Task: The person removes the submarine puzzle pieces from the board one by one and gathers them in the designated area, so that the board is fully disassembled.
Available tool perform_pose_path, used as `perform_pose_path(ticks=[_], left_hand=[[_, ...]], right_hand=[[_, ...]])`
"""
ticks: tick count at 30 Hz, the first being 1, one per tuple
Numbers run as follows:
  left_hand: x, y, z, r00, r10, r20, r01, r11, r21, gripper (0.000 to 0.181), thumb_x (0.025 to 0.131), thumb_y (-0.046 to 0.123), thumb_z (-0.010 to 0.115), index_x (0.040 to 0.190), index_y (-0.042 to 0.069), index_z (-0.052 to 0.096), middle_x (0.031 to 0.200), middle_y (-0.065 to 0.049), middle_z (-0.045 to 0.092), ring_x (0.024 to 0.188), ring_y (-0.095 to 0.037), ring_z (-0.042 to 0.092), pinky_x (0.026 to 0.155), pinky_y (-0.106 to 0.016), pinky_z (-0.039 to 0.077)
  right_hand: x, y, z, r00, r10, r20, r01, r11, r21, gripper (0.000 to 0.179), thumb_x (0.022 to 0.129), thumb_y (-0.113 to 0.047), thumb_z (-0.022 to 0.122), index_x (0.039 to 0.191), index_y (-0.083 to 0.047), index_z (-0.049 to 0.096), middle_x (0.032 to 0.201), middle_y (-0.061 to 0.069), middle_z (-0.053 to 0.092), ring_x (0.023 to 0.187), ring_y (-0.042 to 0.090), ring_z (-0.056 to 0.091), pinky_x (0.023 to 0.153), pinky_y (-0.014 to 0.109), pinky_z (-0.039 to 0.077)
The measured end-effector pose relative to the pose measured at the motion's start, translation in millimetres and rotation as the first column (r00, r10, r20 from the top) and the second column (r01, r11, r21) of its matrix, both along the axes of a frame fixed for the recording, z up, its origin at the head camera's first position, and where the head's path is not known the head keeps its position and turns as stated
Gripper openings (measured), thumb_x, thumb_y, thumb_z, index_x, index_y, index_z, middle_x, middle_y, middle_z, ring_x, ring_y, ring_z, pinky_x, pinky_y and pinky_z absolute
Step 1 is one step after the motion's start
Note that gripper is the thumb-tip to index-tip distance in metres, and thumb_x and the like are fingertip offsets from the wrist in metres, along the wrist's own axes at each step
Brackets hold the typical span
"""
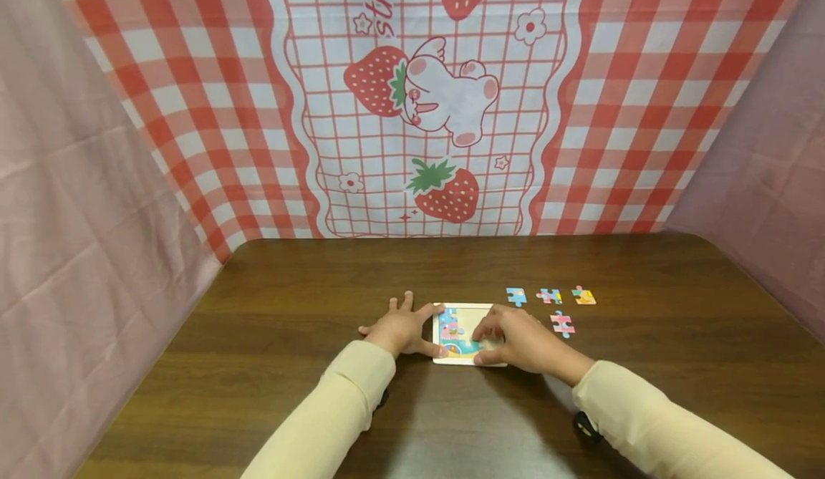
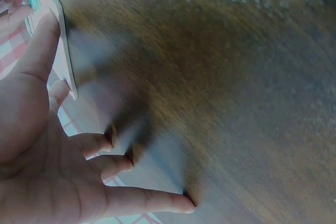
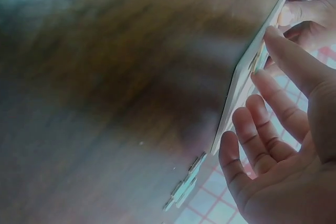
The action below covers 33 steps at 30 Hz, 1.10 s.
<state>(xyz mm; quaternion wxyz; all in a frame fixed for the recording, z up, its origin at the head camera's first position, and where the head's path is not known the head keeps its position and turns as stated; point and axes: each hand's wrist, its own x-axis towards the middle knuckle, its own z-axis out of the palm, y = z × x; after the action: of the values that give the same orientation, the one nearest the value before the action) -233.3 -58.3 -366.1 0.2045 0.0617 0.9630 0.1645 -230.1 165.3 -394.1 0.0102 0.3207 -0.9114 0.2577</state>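
In the head view, a white-framed puzzle tray (image 1: 464, 362) lies flat on the table. Pink, blue, teal and yellow picture pieces (image 1: 449, 327) fill its left and lower parts; bare cream backing shows at upper right. My left hand (image 1: 402, 330) is spread, its straight thumb and index finger pressing the tray's left corners. In the left wrist view the other fingers (image 2: 149, 201) touch the table. Over the tray's right side, my right hand (image 1: 518, 339) pinches a teal and yellow puzzle piece (image 3: 259, 59) between thumb and index finger, at the tray's surface. The piece is partly hidden.
Right of the tray lie loose puzzle pieces: a blue one (image 1: 515, 296), a pink-and-blue one (image 1: 550, 296), a yellow one (image 1: 584, 295) and a pink one (image 1: 562, 323). A brown wooden table (image 1: 290, 393) carries everything. Behind it hangs a checked strawberry cloth (image 1: 258, 107).
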Motion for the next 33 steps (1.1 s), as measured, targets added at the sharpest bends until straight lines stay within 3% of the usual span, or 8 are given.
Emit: perform_pose_path(ticks=[10, 20, 28, 33], left_hand=[[0.4, 0.9, -0.8, 1.0, -0.003, -0.005, 0.003, 1.0, -0.002, 0.08, 0.087, 0.045, 0.079, 0.156, 0.039, 0.039, 0.17, -0.011, 0.011, 0.155, -0.038, 0.009, 0.099, -0.086, 0.022], [0.2, 0.8, -2.9, 1.0, -0.003, -0.003, 0.003, 1.0, 0.0, 0.081, 0.086, 0.045, 0.08, 0.156, 0.04, 0.039, 0.17, -0.01, 0.01, 0.155, -0.037, 0.008, 0.098, -0.087, 0.021], [0.0, 0.4, -3.7, 1.0, -0.003, 0.005, 0.003, 1.0, 0.009, 0.08, 0.087, 0.046, 0.079, 0.157, 0.04, 0.039, 0.17, -0.01, 0.009, 0.155, -0.037, 0.007, 0.1, -0.087, 0.019], [1.1, -0.5, -2.2, 1.0, -0.002, -0.002, 0.002, 1.0, 0.012, 0.08, 0.087, 0.044, 0.079, 0.156, 0.039, 0.039, 0.17, -0.01, 0.01, 0.155, -0.037, 0.007, 0.099, -0.087, 0.02]], right_hand=[[-3.3, -4, 0.6, 1.0, 0.0, 0.008, 0.0, 1.0, -0.019, 0.035, 0.07, -0.022, 0.094, 0.083, -0.017, 0.063, 0.083, -0.004, 0.055, 0.075, 0.011, 0.051, 0.065, 0.027, 0.043], [-10.4, 5, 2.0, 1.0, 0.018, 0.016, -0.018, 1.0, 0.005, 0.018, 0.079, -0.023, 0.088, 0.088, -0.015, 0.075, 0.088, -0.003, 0.058, 0.078, 0.011, 0.053, 0.068, 0.028, 0.046], [-10.4, 12, 3.3, 1.0, -0.007, -0.001, 0.007, 0.999, 0.05, 0.027, 0.079, -0.03, 0.089, 0.097, -0.013, 0.078, 0.091, -0.003, 0.058, 0.079, 0.013, 0.054, 0.068, 0.028, 0.046], [-7.1, 11, 3.1, 0.998, 0.011, -0.068, -0.005, 0.997, 0.08, 0.025, 0.081, -0.029, 0.088, 0.1, -0.014, 0.08, 0.095, -0.003, 0.06, 0.081, 0.012, 0.056, 0.068, 0.029, 0.048]])
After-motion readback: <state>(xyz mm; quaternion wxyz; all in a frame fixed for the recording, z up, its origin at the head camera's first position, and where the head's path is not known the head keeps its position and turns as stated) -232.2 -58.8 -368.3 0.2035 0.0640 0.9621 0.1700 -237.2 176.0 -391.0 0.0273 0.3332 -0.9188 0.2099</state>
